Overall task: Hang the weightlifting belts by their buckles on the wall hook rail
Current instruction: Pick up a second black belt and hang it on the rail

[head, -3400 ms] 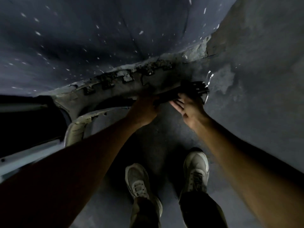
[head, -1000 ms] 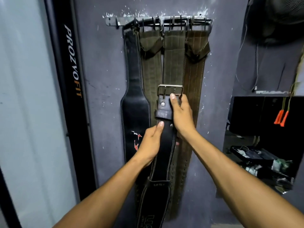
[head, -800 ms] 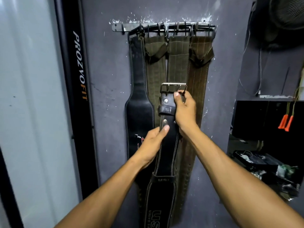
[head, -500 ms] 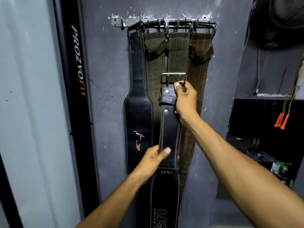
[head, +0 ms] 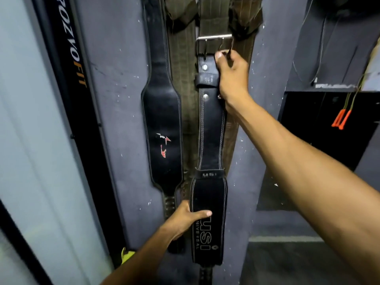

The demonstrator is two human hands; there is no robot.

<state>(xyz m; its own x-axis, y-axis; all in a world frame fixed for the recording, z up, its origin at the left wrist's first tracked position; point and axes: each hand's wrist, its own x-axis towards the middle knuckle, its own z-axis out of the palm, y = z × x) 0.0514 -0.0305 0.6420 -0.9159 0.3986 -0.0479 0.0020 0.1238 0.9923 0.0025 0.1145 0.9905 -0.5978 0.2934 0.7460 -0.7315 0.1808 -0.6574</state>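
I hold a black leather belt marked USI upright in front of the grey wall. My right hand grips its strap just below the silver buckle. My left hand clasps the wide padded part lower down, thumb across its face. Behind it hang another black belt with a red logo and three olive and brown belts. The hook rail is above the frame and out of sight.
A black post lettered in white and orange stands to the left of the wall, beside a pale panel. To the right is a dark recess with orange-handled cords hanging. A small yellow thing lies low by the post.
My left hand has slid down the belt from the narrow strap to the wide padded part. The belt sits higher against the hung belts, and the view has dropped so the rail is out of frame.
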